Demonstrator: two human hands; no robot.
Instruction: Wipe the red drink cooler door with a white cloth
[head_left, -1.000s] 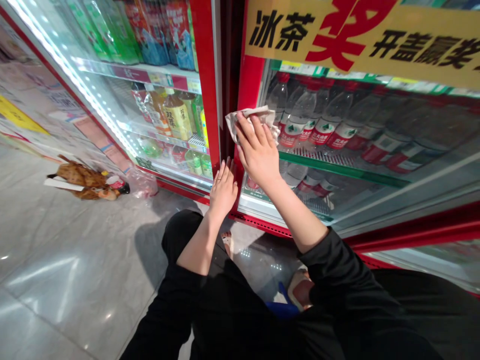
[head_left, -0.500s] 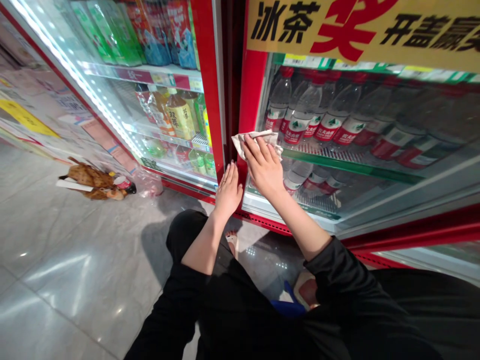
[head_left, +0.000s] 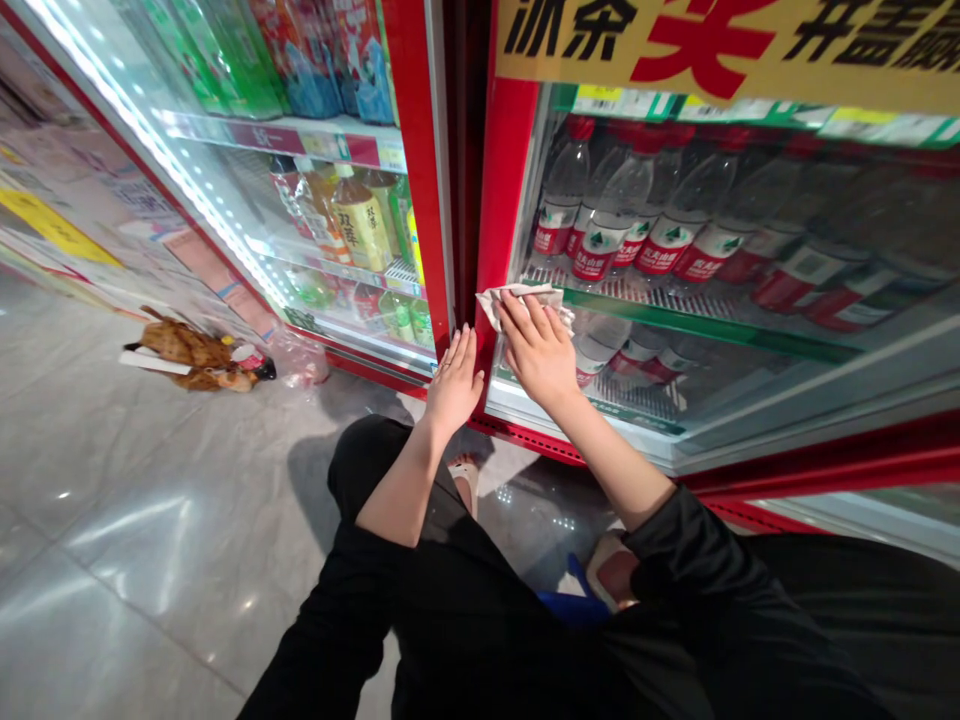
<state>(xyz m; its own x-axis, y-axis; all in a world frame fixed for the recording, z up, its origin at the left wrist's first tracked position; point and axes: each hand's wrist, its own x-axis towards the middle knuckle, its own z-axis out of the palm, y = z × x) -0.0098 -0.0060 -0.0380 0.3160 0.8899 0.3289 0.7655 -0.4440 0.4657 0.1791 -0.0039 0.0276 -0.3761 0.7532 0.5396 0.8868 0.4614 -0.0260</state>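
Note:
My right hand [head_left: 541,350] presses a folded whitish cloth [head_left: 491,298] flat on the glass door [head_left: 517,395] of the right-hand fridge, near its red frame. The cloth's edges stick out past the fingertips, and its middle is hidden under the fingers. My left hand [head_left: 454,378] lies with straight fingers at the low corner of the red frames, between the two fridges. It holds nothing, and a ring shows on one finger. Behind the glass stand several clear water bottles [head_left: 601,235] with red caps and red labels.
The left fridge [head_left: 415,190] holds green bottles and tea bottles. A brown plush-like object [head_left: 180,350] and a clear plastic bag [head_left: 300,362] lie on the grey tiled floor [head_left: 112,500]. A yellow banner [head_left: 697,80] crosses the right door. Something blue [head_left: 574,605] is beneath me.
My right hand and the cloth have slid a little down and to the right on the glass. My left hand stays at nearly the same place. The view has shifted slightly.

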